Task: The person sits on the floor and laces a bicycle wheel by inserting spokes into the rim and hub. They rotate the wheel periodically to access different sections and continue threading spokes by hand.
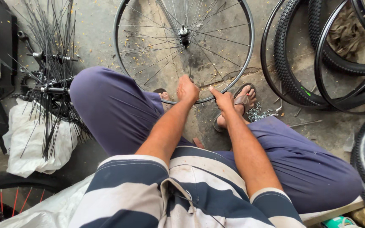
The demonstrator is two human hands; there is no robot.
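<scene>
Down between the sandalled feet, a spoked bicycle wheel (184, 50) flat on the concrete floor (98, 33), hub (184, 33) up. Left hand (187, 89) curled over the near rim, fingers folded around it, apparently gripping. Right hand (222, 99) just beside, forefinger out toward the rim, other fingers bent; anything pinched there too small to tell. Loose black spokes (53, 63) on hubs at left, tyres (300, 63) and bare rims at right.
</scene>
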